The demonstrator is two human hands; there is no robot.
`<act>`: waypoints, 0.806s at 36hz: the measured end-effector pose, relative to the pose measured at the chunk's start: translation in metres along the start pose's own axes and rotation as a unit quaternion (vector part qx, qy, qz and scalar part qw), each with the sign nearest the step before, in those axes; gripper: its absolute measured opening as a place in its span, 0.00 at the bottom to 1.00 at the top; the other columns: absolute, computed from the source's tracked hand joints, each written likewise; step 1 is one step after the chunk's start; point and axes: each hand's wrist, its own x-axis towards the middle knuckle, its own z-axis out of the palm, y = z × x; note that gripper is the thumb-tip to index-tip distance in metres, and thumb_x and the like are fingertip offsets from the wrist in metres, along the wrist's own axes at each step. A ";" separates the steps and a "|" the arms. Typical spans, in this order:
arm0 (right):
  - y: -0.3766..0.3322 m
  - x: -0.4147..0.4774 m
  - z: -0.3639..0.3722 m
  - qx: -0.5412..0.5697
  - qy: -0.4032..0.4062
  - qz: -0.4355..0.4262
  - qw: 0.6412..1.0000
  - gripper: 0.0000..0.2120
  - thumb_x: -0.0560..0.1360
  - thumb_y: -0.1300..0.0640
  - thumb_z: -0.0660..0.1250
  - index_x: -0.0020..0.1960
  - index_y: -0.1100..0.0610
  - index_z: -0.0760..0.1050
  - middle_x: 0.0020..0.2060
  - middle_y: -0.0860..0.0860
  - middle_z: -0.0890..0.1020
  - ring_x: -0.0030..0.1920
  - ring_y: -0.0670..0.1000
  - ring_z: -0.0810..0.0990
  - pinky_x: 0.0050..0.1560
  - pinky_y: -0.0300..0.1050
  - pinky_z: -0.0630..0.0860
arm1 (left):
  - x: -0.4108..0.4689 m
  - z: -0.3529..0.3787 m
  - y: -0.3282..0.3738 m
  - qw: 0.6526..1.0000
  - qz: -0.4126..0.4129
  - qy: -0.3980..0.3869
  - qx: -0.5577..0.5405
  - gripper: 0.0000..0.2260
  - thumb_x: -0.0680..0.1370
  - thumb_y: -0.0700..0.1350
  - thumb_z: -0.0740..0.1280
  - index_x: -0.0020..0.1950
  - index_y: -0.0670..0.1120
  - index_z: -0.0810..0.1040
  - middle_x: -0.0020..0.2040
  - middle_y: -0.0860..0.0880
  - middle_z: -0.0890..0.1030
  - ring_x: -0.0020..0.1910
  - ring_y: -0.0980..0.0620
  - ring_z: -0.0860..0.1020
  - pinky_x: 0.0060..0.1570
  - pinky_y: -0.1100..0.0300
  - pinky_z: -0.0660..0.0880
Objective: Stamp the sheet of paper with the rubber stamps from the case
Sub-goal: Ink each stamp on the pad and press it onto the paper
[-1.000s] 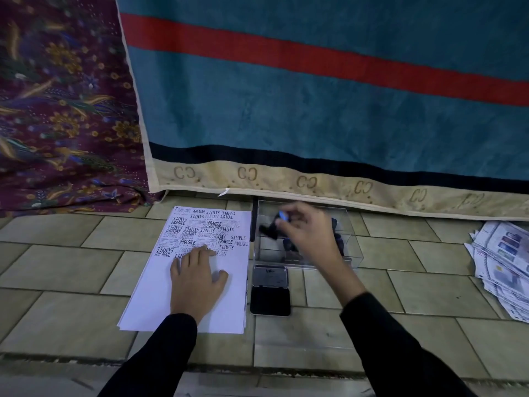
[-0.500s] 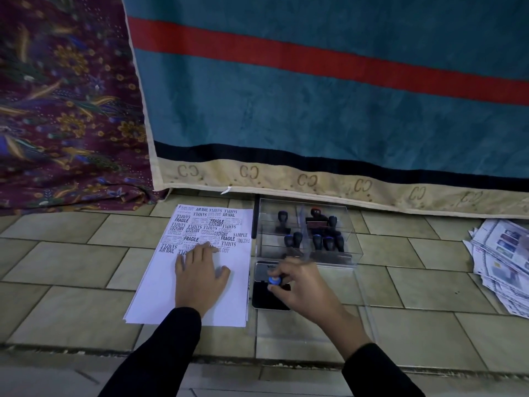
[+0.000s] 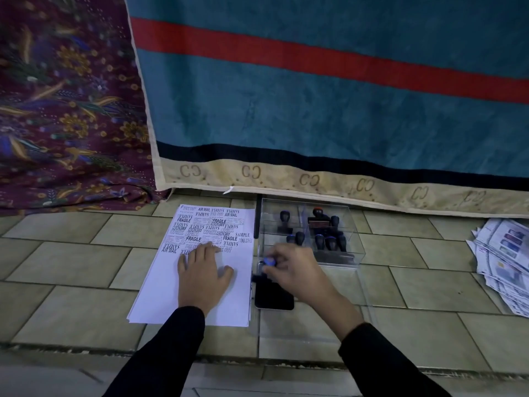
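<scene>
Left hand [image 3: 201,277] flat, fingers spread, pinning sheet of paper [image 3: 197,267] against slip; right hand [image 3: 294,270] grip closed on blue-topped rubber stamp [image 3: 269,262], over ink pad [image 3: 273,293], presumably inking.

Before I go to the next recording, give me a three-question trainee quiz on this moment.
1. True or false: the left hand lies flat on the sheet of paper.
2. What do the right hand fingers hold? A) a blue-topped stamp B) a pen C) the case lid
3. Fill in: the stamp is over the ____, between the paper and the clear case.

Key: 1 true. 2 A. 3 ink pad.
</scene>
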 end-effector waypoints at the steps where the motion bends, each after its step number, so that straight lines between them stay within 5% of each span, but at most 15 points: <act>1: -0.004 0.010 0.001 0.031 0.028 0.005 0.999 0.07 0.70 0.64 0.71 0.48 0.61 0.80 0.41 0.52 0.82 0.38 0.45 0.82 0.42 0.26 0.76 | 0.000 0.000 0.000 1.000 0.002 0.001 0.003 0.22 0.70 0.56 0.59 0.61 0.49 0.73 0.64 0.50 0.74 0.65 0.47 0.69 0.71 0.44 0.57; 4: -0.012 0.042 0.010 0.045 0.087 -0.005 0.995 0.10 0.70 0.65 0.71 0.51 0.62 0.80 0.47 0.55 0.83 0.44 0.50 0.83 0.48 0.31 0.77 | 0.001 0.000 0.000 1.000 0.003 0.001 0.010 0.22 0.70 0.55 0.59 0.61 0.48 0.73 0.65 0.49 0.74 0.65 0.46 0.69 0.70 0.43 0.57; 9: -0.008 0.071 0.033 -0.014 0.044 -0.006 0.999 0.10 0.72 0.66 0.68 0.53 0.64 0.78 0.49 0.60 0.80 0.47 0.57 0.81 0.53 0.51 0.78 | 0.000 -0.001 0.000 1.000 0.000 0.000 -0.001 0.21 0.71 0.54 0.60 0.62 0.48 0.72 0.65 0.49 0.73 0.65 0.47 0.68 0.71 0.44 0.56; 29: -0.003 0.092 0.050 -0.129 -0.044 0.002 0.991 0.09 0.75 0.66 0.65 0.54 0.65 0.76 0.51 0.61 0.79 0.51 0.59 0.78 0.52 0.53 0.78 | 0.001 0.003 -0.002 1.000 -0.001 0.009 -0.004 0.23 0.70 0.56 0.57 0.61 0.49 0.72 0.63 0.51 0.74 0.63 0.48 0.69 0.71 0.45 0.56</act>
